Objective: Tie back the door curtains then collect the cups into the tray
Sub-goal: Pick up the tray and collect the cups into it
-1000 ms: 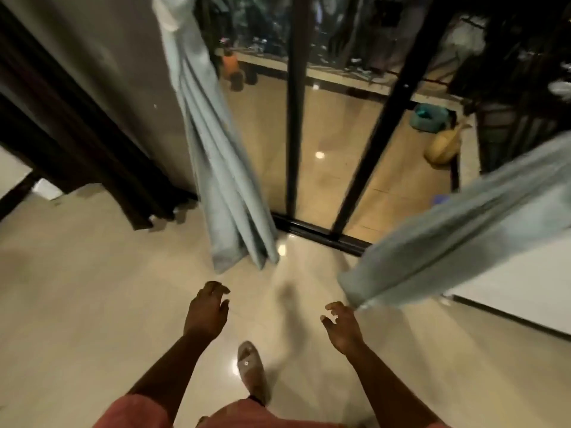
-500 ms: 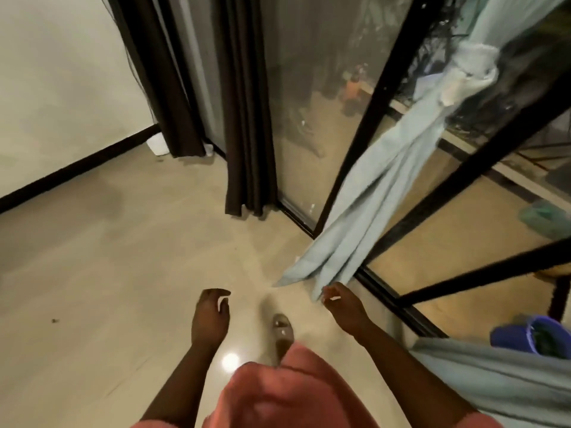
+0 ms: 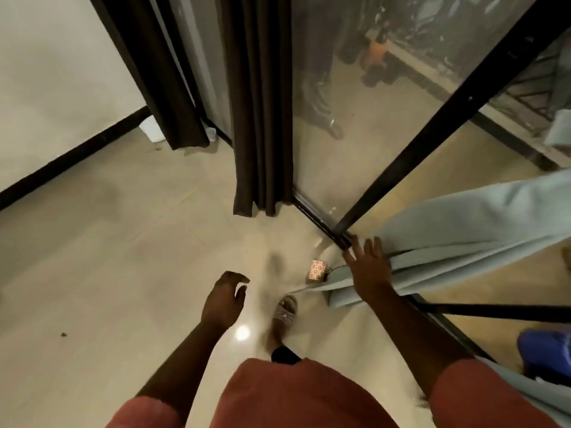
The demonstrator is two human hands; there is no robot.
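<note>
The floor [image 3: 108, 273] ahead is wide and bare. My right hand [image 3: 370, 270] spreads flat against the blue curtain [image 3: 463, 236], holding nothing. My left hand [image 3: 225, 296] hangs half curled, empty. A flowered cup [image 3: 317, 270] stands by the curtain's edge.

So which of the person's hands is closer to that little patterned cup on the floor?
The right hand. It sits just right of the patterned cup, spread open against the light blue curtain. The left hand is farther off, lower left of the cup, fingers curled, holding nothing.
</note>
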